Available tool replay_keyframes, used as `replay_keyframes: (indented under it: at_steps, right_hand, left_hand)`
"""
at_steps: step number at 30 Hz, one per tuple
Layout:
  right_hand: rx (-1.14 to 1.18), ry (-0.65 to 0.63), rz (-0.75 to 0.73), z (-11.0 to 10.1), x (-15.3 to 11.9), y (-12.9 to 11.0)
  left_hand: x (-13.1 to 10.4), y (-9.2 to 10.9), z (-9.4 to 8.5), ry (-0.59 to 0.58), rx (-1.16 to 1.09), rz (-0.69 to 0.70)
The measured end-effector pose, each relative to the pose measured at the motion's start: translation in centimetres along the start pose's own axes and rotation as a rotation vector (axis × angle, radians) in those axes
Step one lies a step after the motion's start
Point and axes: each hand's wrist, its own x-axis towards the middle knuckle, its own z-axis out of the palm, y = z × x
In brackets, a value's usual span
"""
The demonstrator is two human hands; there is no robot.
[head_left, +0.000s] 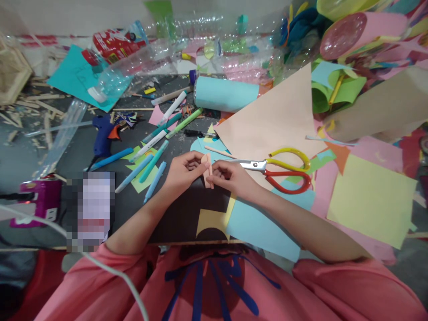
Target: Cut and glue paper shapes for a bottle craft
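Between both hands, over the table's front part, is a small peach paper piece [207, 177] with a thin stick-like strip along it. My left hand [189, 168] pinches its upper left side with thumb and fingers. My right hand [230, 176] grips the strip's lower right side, fingers curled. Right behind the right hand lie scissors [257, 165] with one yellow and one red handle, blades pointing left. A large peach sheet [274, 111] lies beyond them, and light blue paper [267, 223] is under the right forearm.
Several markers [155, 160] lie left of the hands, beside a blue glue gun [103, 136] and a phone [95, 209]. Clear plastic bottles [140, 62] and a blue-wrapped bottle [225, 93] lie at the back. Yellow paper [372, 198] and coloured scraps cover the right side.
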Motion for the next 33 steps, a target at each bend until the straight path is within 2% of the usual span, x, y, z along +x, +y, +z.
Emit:
replay_keyframes:
  at_steps: [11,33]
  right_hand:
    - [-0.015,-0.028,-0.023,-0.37,-0.01,-0.13]
    - [0.018,-0.019,-0.019,-0.43,0.40,0.64]
  left_hand:
    - [-0.15,0.55,-0.03,-0.090,-0.040,-0.053]
    - [0.06,-0.21,-0.48,-0.187,0.019,0.041]
